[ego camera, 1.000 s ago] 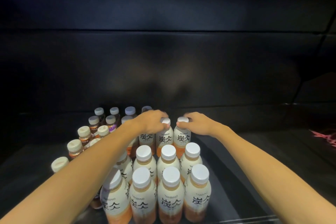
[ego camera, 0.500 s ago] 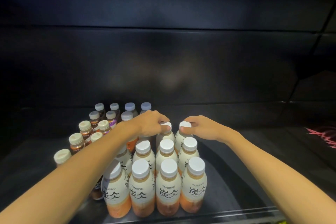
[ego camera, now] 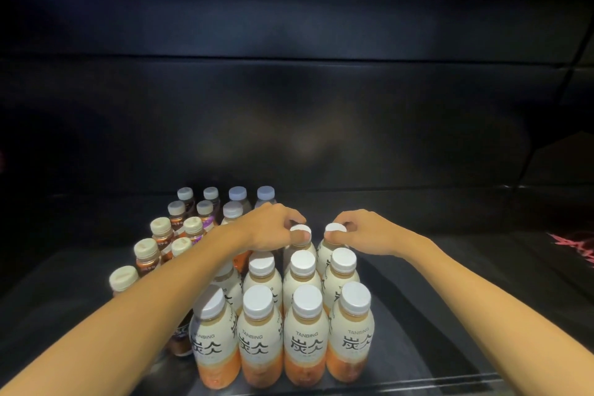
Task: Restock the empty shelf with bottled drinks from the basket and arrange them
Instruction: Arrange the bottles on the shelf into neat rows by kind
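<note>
- vs half a second ago: both hands have come slightly nearer and lower; the two rear bottles they hold have slid up close behind the second row; the view has tilted down a little, so the front row sits lower in frame
- left hand [ego camera: 271, 230]: fingers curled over the white cap of the rear-left bottle [ego camera: 299, 247], pinching it from above
- right hand [ego camera: 363, 231]: fingertips pinching the cap of the rear-right bottle [ego camera: 329, 249] from the right side
- the two held bottles stand upright, side by side, caps just apart; both directly behind the second row of cream-label bottles [ego camera: 303, 280]
- count, cream label with orange base and white cap: front row [ego camera: 262, 341] has four; second row shows three clearly plus one partly hidden under the left forearm; with the two held, ten visible
- count, small brown bottles [ego camera: 146, 259] with beige caps at left: about five showing, one more dark bottle low behind the left forearm; cannot tell the exact total
- count, back-left grey-capped bottles [ego camera: 238, 194]: around seven caps visible; some hidden by the left hand
- all bottles stand on the dark shelf [ego camera: 450, 315]; right half of the shelf floor bare
- pink marking [ego camera: 575, 247] at far right edge; blurred, cannot tell what it is
</note>
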`<state>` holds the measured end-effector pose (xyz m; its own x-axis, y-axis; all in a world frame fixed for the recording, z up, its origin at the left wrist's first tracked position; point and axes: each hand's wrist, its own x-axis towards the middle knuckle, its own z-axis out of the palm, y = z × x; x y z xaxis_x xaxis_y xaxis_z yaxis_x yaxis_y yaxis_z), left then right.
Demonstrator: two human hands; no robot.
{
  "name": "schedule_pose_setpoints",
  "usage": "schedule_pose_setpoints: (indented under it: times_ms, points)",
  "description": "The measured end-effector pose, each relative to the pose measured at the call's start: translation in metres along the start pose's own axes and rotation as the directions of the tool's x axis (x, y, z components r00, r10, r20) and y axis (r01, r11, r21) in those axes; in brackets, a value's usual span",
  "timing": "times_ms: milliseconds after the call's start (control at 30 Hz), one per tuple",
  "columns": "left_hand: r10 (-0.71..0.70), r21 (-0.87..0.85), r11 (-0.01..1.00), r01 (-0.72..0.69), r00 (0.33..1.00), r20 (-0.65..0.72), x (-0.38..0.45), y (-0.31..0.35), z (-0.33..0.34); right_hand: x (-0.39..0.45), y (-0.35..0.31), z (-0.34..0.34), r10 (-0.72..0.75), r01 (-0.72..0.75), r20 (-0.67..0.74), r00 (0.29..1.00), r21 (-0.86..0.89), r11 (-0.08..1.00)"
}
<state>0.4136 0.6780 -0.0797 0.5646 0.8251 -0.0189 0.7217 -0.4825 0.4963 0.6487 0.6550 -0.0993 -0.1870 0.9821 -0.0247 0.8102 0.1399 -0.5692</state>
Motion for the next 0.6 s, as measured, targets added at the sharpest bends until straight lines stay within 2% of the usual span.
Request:
schedule_pose_setpoints:
  times_ms: [133, 267, 400, 600]
  points:
    - [-0.063, 0.021, 0.998, 0.067, 0.986, -0.154, -0.007, -0.012, -0.023, 0.009, -0.013, -0.008, -0.001, -0.001, -0.070, 0.998, -0.030, 1.000]
    - [-0.081, 0.073, 0.992, 0.104, 0.960, -0.267, -0.016, -0.038, -0.050, 0.025, -0.040, -0.009, -0.078, 0.074, -0.113, 0.991, -0.044, 0.996]
    - [-0.166, 0.140, 0.969, 0.204, 0.955, -0.245, -0.019, -0.071, -0.066, 0.046, -0.072, -0.002, -0.160, 0.151, -0.062, 0.985, -0.138, 0.979]
    - [-0.188, 0.213, 0.951, 0.223, 0.967, -0.172, -0.016, -0.093, -0.063, 0.087, -0.099, 0.029, -0.201, 0.212, 0.068, 0.977, -0.270, 0.939]
